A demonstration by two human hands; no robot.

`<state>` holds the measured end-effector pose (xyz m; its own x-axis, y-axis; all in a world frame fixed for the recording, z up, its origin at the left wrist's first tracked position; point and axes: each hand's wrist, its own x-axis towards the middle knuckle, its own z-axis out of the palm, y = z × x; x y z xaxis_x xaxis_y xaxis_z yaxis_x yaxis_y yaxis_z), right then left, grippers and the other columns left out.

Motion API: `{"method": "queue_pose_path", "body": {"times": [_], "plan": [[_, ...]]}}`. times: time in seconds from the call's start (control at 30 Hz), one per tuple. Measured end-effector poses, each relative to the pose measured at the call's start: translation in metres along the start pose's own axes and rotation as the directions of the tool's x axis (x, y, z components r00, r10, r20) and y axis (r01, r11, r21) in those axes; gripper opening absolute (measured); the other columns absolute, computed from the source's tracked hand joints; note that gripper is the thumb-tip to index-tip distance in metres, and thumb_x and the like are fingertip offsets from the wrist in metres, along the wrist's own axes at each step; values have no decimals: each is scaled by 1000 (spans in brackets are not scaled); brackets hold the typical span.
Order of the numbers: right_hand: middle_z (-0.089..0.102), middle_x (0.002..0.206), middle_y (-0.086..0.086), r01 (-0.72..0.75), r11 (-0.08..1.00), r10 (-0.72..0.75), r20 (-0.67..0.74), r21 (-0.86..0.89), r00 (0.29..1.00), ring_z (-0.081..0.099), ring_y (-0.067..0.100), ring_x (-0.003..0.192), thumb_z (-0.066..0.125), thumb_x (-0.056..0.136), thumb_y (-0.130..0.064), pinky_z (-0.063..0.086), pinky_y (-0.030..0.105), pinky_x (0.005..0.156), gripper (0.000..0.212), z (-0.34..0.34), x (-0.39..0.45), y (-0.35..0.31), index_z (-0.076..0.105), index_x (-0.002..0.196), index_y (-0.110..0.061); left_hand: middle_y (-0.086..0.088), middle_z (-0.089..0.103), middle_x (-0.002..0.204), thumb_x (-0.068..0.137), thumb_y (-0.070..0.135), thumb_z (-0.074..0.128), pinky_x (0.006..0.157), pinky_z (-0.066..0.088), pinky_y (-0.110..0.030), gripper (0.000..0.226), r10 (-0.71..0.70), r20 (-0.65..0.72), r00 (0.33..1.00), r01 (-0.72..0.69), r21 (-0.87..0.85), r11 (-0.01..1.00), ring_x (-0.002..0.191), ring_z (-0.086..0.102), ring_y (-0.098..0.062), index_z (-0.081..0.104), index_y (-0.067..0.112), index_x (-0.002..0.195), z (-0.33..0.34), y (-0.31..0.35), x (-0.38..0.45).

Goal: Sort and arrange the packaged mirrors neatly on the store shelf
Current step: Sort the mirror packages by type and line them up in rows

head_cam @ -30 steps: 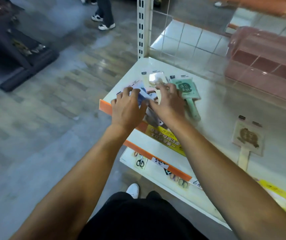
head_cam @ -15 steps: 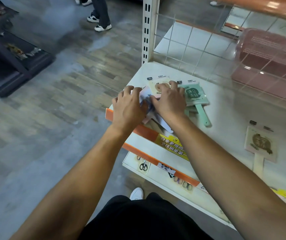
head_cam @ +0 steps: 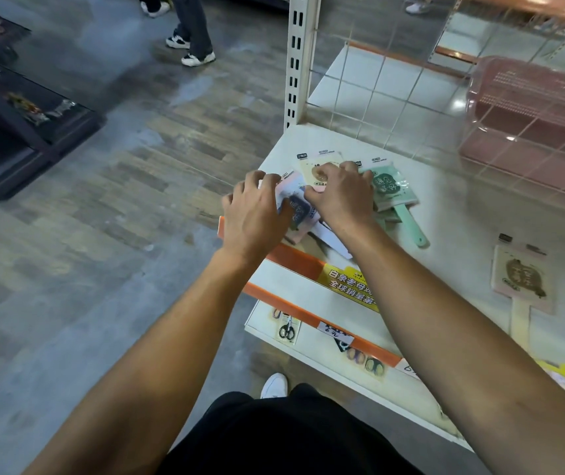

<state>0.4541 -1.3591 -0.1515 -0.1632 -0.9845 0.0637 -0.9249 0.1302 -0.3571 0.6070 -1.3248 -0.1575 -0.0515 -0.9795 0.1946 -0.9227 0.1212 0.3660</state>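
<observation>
At the white shelf's [head_cam: 445,207] front left corner, our left hand [head_cam: 253,214] and right hand [head_cam: 341,197] hold curled fingers on overlapping flat carded hand mirrors [head_cam: 300,209]. Judged light, slippery-wrapped, fragile: grip card edges, not handles.

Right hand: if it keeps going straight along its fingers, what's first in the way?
Probably the cream packaged mirror already under the right hand fingertips. Past it lies bare shelf, then likely the wire grid back panel. Depth is hard to judge.
</observation>
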Motion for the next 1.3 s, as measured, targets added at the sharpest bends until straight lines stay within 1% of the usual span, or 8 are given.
{"method": "queue_pose_path", "body": {"times": [0.2,0.37,0.53,0.77,0.9,1.07,1.2,1.3], "plan": [[56,124,2,-2,1000,4,-90,21,996,46,31,108,66,81,-50,38,35,88,45,-8,-14,3,64,122,-30,-7,49,135,90,32,51,91,37,-43,43,11,-9,1000,-12,-33,999,114,53,-33,50,19,131,-5,10,0],[55,122,2,-63,994,77,-171,89,982,47,34,109,67,79,-43,40,37,92,42,-25,-26,21,67,118,-27,-6,47,139,91,36,53,97,36,-47,45,89,12,996,-88,-84,993,120,50,-33,49,20,134,-2,36,1],[52,125,-2,-168,982,182,-193,89,964,49,30,113,63,77,-48,35,33,95,43,-45,-40,59,66,116,-30,-7,49,136,89,33,56,94,36,-46,44,182,36,983,-175,-135,975,119,50,-35,51,18,130,9,77,-4],[48,131,2,-336,941,337,-221,42,915,43,37,114,63,84,-47,36,37,94,43,-78,-76,117,61,123,-28,-9,48,136,89,35,54,95,37,-47,44,316,93,944,-300,-155,941,119,49,-35,51,19,131,28,141,-13],[47,131,2,-416,905,424,-232,86,875,41,37,117,64,83,-44,38,38,94,41,-80,-90,143,62,121,-27,-5,47,136,90,36,53,95,35,-42,42,358,128,925,-337,-162,928,122,47,-30,51,22,130,40,166,-19],[46,132,2,-451,888,460,-224,90,859,40,36,117,63,84,-48,36,38,95,43,-74,-101,158,62,121,-28,-4,48,134,90,34,54,95,36,-42,42,412,141,900,-384,-188,904,122,48,-29,51,21,130,48,181,-25],[47,129,2,-459,885,463,-232,73,856,41,35,114,63,85,-51,35,38,95,44,-70,-105,162,62,121,-28,-3,46,137,90,34,54,98,35,-44,42,411,172,895,-379,-192,905,125,46,-29,50,22,130,50,187,-25],[45,130,4,-472,881,470,-213,44,857,41,36,114,61,86,-53,35,38,94,44,-68,-106,161,61,122,-28,-3,47,136,90,34,53,97,35,-43,42,411,179,894,-383,-174,907,124,47,-29,50,22,130,52,188,-25]]}}
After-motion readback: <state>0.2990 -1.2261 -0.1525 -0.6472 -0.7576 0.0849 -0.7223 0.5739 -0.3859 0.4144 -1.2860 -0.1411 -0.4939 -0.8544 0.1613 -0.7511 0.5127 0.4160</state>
